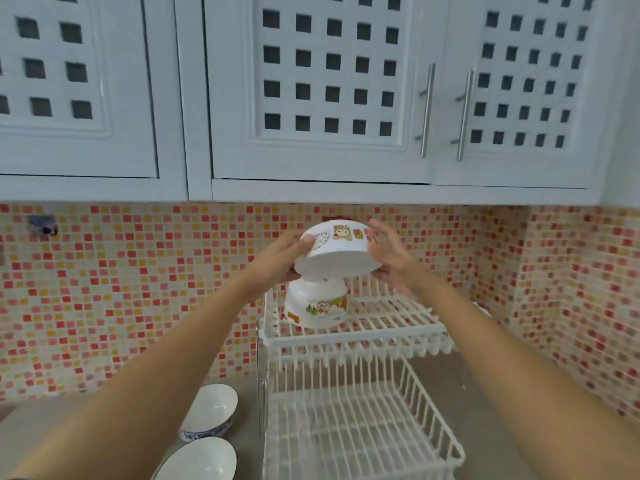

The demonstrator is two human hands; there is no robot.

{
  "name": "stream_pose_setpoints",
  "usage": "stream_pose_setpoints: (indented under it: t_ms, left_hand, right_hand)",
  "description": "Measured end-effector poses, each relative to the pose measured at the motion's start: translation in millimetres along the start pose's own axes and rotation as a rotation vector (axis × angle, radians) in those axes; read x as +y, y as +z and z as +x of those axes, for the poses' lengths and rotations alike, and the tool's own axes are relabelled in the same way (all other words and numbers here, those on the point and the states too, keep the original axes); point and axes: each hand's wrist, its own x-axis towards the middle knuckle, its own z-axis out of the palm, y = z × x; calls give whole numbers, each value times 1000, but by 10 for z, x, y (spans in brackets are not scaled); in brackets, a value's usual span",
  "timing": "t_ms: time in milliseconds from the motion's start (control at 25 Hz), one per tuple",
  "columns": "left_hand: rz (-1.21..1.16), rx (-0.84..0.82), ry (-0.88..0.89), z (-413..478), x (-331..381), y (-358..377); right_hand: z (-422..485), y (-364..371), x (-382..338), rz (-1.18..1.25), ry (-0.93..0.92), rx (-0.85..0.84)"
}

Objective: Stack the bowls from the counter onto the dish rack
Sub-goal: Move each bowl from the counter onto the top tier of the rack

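I hold a white bowl with cartoon prints [337,252] upside down between both hands, tilted, its rim facing me. My left hand [284,256] grips its left side and my right hand [389,254] its right side. It hovers just above a stack of inverted cartoon-print bowls [317,306] standing on the top shelf of the white wire dish rack [398,323]. Two white bowls stand upright on the counter at the lower left: one with a blue pattern [209,412] and another [199,460] nearer to me.
The rack's lower basket [353,427] sits below the top shelf. White upper cabinets [311,98] with metal handles hang overhead. A red and orange mosaic tile wall [121,289] runs behind the grey counter [246,410] and turns a corner at the right.
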Motion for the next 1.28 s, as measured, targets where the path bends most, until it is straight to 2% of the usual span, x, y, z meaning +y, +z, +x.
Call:
stream_pose_setpoints:
  t_ms: [40,160,280,400,600,880,1080,1160,1280]
  left_hand:
    - [17,-50,18,8,-28,-16]
    - [255,-152,53,24,-80,-71]
    - [649,-141,86,79,-126,-7]
    - [877,-112,73,145,-271,80]
    - [981,-151,-3,172,-467,188]
    - [1018,-156,-12,153,-592,207]
    - [1037,-189,-32,127,-549,137]
    - [981,-143,-48,99,-486,52]
    - [920,0,-10,17,-413,-93]
  right_hand:
    - [-15,-75,-3,-34,9,-50]
    - [-13,-131,48,-342,11,-132]
    - [51,-59,220,-711,-81,-100]
    - [158,8,411,-847,-101,-114]
    - [208,84,564,-948,-120,-237]
    - [267,76,739,-974,-112,-239]
    - [236,6,636,-977,-61,-314]
    - [278,10,549,-972,-44,-313]
    - [350,150,411,-951,-111,-244]
